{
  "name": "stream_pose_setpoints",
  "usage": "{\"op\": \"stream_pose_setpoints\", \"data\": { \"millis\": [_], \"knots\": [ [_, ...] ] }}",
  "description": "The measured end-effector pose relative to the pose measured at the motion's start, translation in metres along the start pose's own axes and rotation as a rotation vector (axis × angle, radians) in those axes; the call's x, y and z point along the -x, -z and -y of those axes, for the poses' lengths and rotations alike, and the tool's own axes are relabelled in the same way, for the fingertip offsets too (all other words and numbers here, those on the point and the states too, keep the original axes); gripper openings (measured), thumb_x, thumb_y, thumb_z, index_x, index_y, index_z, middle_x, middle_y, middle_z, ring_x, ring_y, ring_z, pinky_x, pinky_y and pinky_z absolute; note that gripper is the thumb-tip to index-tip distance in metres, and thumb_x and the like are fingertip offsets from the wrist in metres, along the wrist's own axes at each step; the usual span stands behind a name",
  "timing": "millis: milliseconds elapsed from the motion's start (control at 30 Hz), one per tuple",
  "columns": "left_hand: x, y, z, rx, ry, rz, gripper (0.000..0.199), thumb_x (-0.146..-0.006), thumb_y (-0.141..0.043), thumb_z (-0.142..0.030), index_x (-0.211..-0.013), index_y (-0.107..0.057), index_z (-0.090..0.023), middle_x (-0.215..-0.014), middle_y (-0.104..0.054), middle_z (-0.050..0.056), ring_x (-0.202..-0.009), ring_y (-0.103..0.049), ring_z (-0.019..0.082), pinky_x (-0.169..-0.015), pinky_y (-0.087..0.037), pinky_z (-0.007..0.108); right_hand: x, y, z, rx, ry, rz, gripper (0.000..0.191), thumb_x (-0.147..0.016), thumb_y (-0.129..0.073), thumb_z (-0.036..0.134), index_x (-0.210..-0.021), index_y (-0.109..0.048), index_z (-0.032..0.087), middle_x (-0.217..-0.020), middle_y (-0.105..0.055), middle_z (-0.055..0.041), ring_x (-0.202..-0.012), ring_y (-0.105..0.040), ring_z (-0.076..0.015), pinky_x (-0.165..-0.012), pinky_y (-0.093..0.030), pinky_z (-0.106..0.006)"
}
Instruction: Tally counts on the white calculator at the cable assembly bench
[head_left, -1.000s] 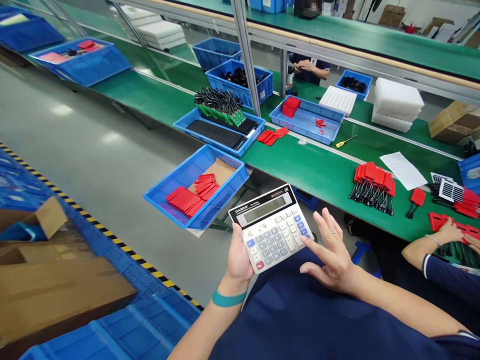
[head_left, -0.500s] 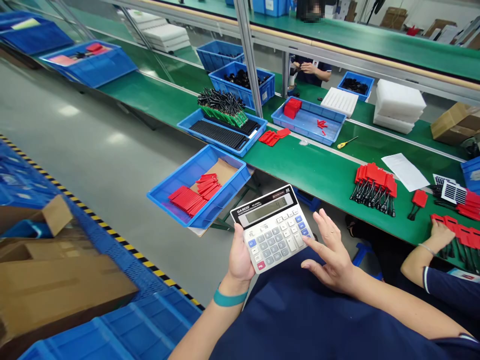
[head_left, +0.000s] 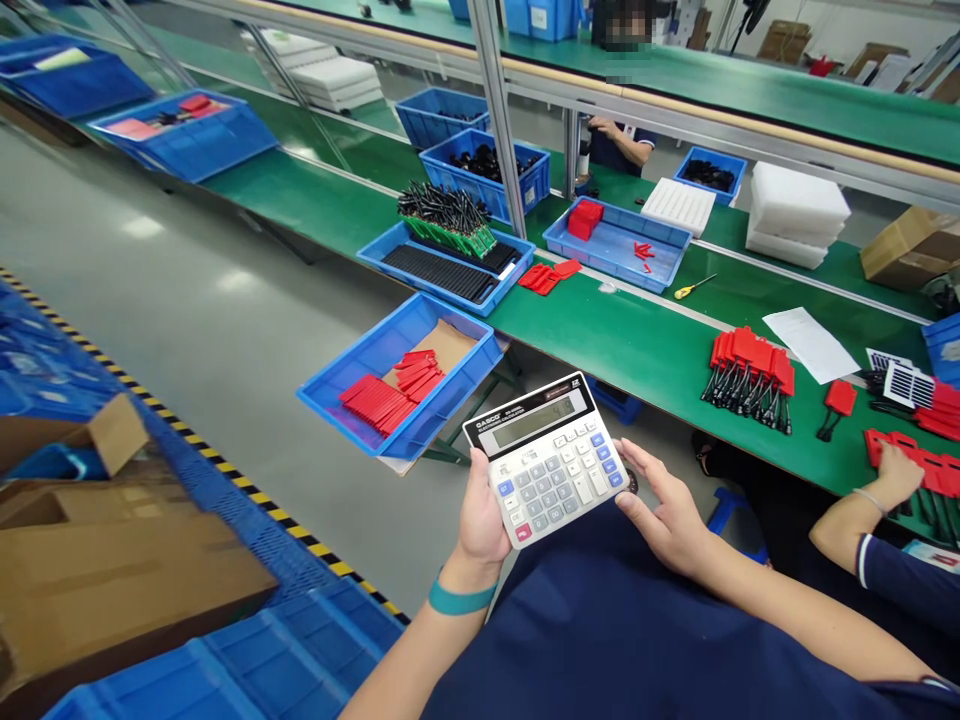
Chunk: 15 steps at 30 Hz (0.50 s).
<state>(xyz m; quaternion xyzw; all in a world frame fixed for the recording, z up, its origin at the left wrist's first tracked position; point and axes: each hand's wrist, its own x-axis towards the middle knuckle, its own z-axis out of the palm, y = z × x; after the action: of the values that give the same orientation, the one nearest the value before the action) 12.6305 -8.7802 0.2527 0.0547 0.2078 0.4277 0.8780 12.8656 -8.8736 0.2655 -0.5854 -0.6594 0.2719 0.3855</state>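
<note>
A white and grey desktop calculator (head_left: 551,480) is tilted up in front of my body, digits showing on its display. My left hand (head_left: 482,510), with a teal wristband, is closed on its lower left side, the thumb along the front edge. At the calculator's right edge is my right hand (head_left: 664,510), thumb and fingers apart. Its fingertips are close to the edge; whether they touch it I cannot tell. Beyond the calculator, a blue tray (head_left: 315,388) holds red flat pieces (head_left: 377,403) on cardboard.
A green workbench (head_left: 600,340) carries blue trays, red parts with black cables (head_left: 750,370), a yellow screwdriver (head_left: 694,287) and a paper sheet (head_left: 812,343). A co-worker's hand (head_left: 896,475) touches red parts at right. Cardboard boxes (head_left: 127,570) and blue crates stand at lower left.
My right hand has moved from over the calculator's right-hand keys to its right edge. My left hand keeps its hold. The co-worker's hand at right has shifted slightly right.
</note>
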Motion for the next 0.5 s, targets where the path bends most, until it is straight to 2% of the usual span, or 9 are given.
{"op": "stream_pose_setpoints", "data": {
  "millis": [67, 200, 333, 500],
  "knots": [
    [0.0, 0.001, -0.001, 0.002, 0.008, 0.005, 0.072, -0.102, -0.031, -0.069, -0.149, -0.06, -0.022, -0.152, -0.06, 0.012, -0.154, -0.037, 0.037, -0.13, -0.024, 0.059, -0.002, -0.001, 0.001, -0.146, -0.099, 0.055, 0.055, -0.108, -0.052, 0.04, -0.16, -0.039, 0.029, -0.149, -0.061, -0.0112, -0.136, -0.06, -0.0269, -0.115, -0.051, -0.051],
    [0.0, 0.003, -0.002, 0.008, 0.036, -0.025, 0.073, -0.101, -0.034, -0.07, -0.148, -0.061, -0.021, -0.152, -0.059, 0.013, -0.154, -0.036, 0.039, -0.13, -0.023, 0.061, -0.009, -0.001, 0.009, -0.341, -0.218, 0.135, 0.044, -0.111, -0.043, 0.042, -0.15, -0.054, 0.025, -0.148, -0.062, -0.009, -0.136, -0.059, -0.025, -0.114, -0.052, -0.042],
    [0.0, 0.005, -0.004, 0.007, 0.05, -0.029, 0.074, -0.1, -0.034, -0.071, -0.144, -0.064, -0.019, -0.151, -0.06, 0.014, -0.154, -0.036, 0.039, -0.13, -0.022, 0.061, -0.014, -0.002, 0.011, -0.361, -0.245, 0.133, 0.043, -0.111, -0.043, 0.044, -0.146, -0.06, 0.025, -0.143, -0.066, -0.0076, -0.131, -0.062, -0.0246, -0.112, -0.052, -0.041],
    [0.001, 0.007, -0.007, -0.009, 0.044, -0.027, 0.075, -0.1, -0.033, -0.072, -0.139, -0.068, -0.018, -0.149, -0.062, 0.014, -0.153, -0.036, 0.039, -0.13, -0.022, 0.061, -0.017, -0.004, 0.011, -0.341, -0.23, 0.148, 0.044, -0.111, -0.043, 0.044, -0.143, -0.062, 0.022, -0.133, -0.071, -0.0091, -0.113, -0.069, -0.0235, -0.104, -0.057, -0.04]
  ]
}}
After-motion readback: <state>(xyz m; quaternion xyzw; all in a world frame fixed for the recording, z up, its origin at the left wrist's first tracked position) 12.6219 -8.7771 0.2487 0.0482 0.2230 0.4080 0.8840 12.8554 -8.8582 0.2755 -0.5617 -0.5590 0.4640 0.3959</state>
